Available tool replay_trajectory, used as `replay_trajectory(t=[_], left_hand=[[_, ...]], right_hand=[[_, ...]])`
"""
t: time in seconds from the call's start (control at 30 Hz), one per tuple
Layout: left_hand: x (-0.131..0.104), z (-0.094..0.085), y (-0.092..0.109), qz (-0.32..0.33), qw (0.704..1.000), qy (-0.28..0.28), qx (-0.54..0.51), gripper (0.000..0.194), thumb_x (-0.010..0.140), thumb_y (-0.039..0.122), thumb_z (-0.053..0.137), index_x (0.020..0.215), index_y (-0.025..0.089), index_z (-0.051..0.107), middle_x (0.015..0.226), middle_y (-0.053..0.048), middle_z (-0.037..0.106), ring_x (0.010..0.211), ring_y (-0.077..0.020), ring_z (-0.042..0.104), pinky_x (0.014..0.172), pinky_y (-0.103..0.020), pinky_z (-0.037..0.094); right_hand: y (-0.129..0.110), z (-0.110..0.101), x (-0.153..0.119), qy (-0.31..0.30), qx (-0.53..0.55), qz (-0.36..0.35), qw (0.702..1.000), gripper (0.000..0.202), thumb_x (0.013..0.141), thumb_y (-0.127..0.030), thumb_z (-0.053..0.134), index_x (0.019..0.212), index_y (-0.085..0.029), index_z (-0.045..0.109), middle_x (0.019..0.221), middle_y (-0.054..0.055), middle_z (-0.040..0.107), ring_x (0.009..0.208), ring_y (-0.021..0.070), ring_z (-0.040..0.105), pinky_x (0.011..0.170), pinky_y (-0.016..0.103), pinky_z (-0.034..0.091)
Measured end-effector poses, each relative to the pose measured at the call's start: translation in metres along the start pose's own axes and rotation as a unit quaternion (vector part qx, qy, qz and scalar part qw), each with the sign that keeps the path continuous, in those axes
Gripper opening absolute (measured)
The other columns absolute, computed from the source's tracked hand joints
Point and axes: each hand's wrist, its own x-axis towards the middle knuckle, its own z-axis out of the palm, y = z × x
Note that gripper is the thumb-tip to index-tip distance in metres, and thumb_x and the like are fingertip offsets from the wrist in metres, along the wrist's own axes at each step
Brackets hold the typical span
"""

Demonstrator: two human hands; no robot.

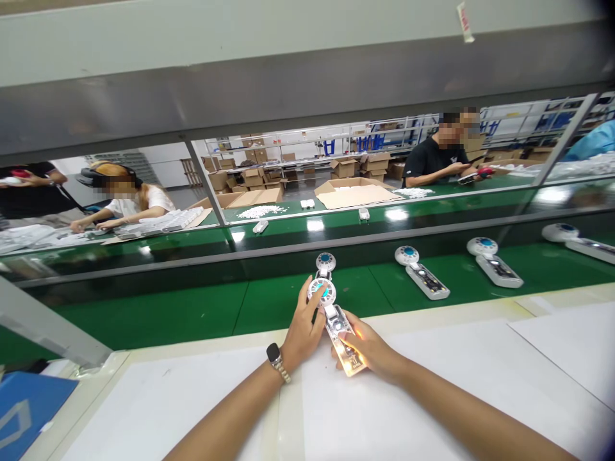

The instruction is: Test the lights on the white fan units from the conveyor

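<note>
1. In the head view, the green belt (211,307) is my landmark. The held device (338,323) is at its near edge: the round head is over the belt, and the lower body is over the white worktop (158,390).
2. The grip of the left hand (303,330) is closed around the round head, with one finger lying across its face.
3. The grip of the right hand (372,349) is narrow and holds the body from its side, the thumb upon the open front.
4. The body's lower part glows with warm light and the circuit parts are visible; I judge that this device is in the middle of handling. What is already finished on it, I cannot tell.
5. On the belt, just beyond the held device, lies a second device (325,261), partly hidden. To the right lie three further devices (423,275), spaced apart; at least the nearer two show uncovered inner parts.
</note>
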Motion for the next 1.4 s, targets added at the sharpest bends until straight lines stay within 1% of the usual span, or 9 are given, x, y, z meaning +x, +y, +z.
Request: replay_trajectory(t=[0.2, 0.37, 0.47, 0.6, 0.73, 0.83, 0.97, 1.2, 1.4], left_hand=[[0.0003, -0.001, 0.0018, 0.01, 1.0, 0.0, -0.005, 0.04, 0.091, 0.025, 0.031, 0.132, 0.025, 0.035, 0.144, -0.004, 0.015, 0.13, -0.0222, 0.022, 0.106, -0.038, 0.024], [0.0007, -0.0005, 0.001, 0.011, 1.0, 0.002, 0.004, 0.04, 0.091, 0.025, 0.031, 0.131, 0.026, 0.036, 0.144, -0.004, 0.015, 0.131, -0.0234, 0.019, 0.106, -0.04, 0.023], [0.0006, 0.0003, -0.0002, 0.011, 1.0, 0.002, 0.013, 0.04, 0.091, 0.025, 0.032, 0.131, 0.025, 0.036, 0.145, -0.003, 0.014, 0.131, -0.0236, 0.016, 0.107, -0.041, 0.022], [0.0009, 0.0008, -0.0012, 0.009, 1.0, 0.001, 0.024, 0.04, 0.091, 0.023, 0.032, 0.131, 0.024, 0.037, 0.144, -0.004, 0.016, 0.132, -0.0217, 0.014, 0.108, -0.039, 0.019], [0.0012, 0.0003, -0.0015, -0.01, 1.0, -0.014, 0.024, 0.04, 0.091, 0.023, 0.032, 0.131, 0.024, 0.036, 0.145, -0.005, 0.015, 0.132, -0.0216, 0.014, 0.108, -0.039, 0.018], [0.0012, -0.0005, -0.0011, -0.017, 0.999, -0.021, 0.028, 0.041, 0.091, 0.023, 0.032, 0.132, 0.024, 0.035, 0.145, -0.005, 0.015, 0.133, -0.022, 0.012, 0.108, -0.041, 0.017], [0.0009, -0.0016, 0.0009, -0.019, 0.999, -0.021, 0.027, 0.041, 0.091, 0.023, 0.032, 0.132, 0.025, 0.035, 0.145, -0.004, 0.015, 0.133, -0.0224, 0.013, 0.108, -0.041, 0.017], [0.0009, -0.0009, 0.0019, -0.032, 0.999, -0.025, 0.012, 0.043, 0.091, 0.024, 0.032, 0.133, 0.025, 0.032, 0.145, -0.005, 0.015, 0.131, -0.0235, 0.018, 0.107, -0.04, 0.022], [0.0007, -0.0007, 0.001, -0.031, 0.999, -0.025, 0.014, 0.041, 0.091, 0.024, 0.032, 0.132, 0.025, 0.034, 0.144, -0.006, 0.015, 0.13, -0.0219, 0.02, 0.107, -0.04, 0.022]], right_hand=[[-0.0026, 0.0021, -0.0013, 0.004, 0.008, -0.007, 1.0, 0.058, 0.073, -0.041, 0.063, 0.119, -0.02, 0.034, 0.068, -0.002, 0.058, 0.06, 0.0167, 0.06, 0.058, 0.036, 0.051], [-0.0059, 0.003, -0.0017, 0.01, -0.011, 0.003, 1.0, 0.062, 0.073, -0.041, 0.062, 0.122, -0.02, 0.03, 0.066, -0.001, 0.062, 0.054, 0.0154, 0.061, 0.051, 0.03, 0.049], [-0.0069, 0.0026, -0.0014, 0.011, -0.022, 0.005, 1.0, 0.06, 0.075, -0.039, 0.059, 0.123, -0.02, 0.029, 0.065, -0.001, 0.064, 0.052, 0.015, 0.062, 0.049, 0.027, 0.047], [-0.0072, 0.0016, -0.0007, 0.009, -0.03, 0.022, 0.999, 0.056, 0.075, -0.037, 0.056, 0.122, -0.02, 0.031, 0.064, 0.0, 0.065, 0.051, 0.0158, 0.063, 0.047, 0.026, 0.045], [-0.0068, -0.0003, -0.0005, -0.016, -0.028, 0.022, 0.999, 0.059, 0.071, -0.033, 0.06, 0.12, -0.018, 0.031, 0.069, 0.002, 0.066, 0.054, 0.0161, 0.064, 0.053, 0.028, 0.048], [-0.0074, -0.0011, -0.0007, -0.034, -0.016, 0.01, 0.999, 0.059, 0.071, -0.034, 0.063, 0.119, -0.019, 0.033, 0.074, 0.002, 0.064, 0.058, 0.0151, 0.064, 0.059, 0.03, 0.049], [-0.0075, -0.0018, -0.0003, -0.051, 0.0, -0.005, 0.999, 0.059, 0.069, -0.035, 0.067, 0.117, -0.021, 0.036, 0.078, 0.001, 0.06, 0.061, 0.0148, 0.062, 0.061, 0.032, 0.049], [-0.0055, -0.0038, 0.0001, -0.05, 0.01, -0.012, 0.999, 0.057, 0.067, -0.035, 0.069, 0.114, -0.021, 0.04, 0.081, 0.001, 0.057, 0.068, 0.0166, 0.061, 0.062, 0.034, 0.05], [-0.0073, -0.002, -0.0014, -0.046, 0.005, -0.01, 0.999, 0.055, 0.069, -0.034, 0.067, 0.115, -0.022, 0.039, 0.08, 0.0, 0.058, 0.063, 0.0148, 0.062, 0.061, 0.033, 0.05]])
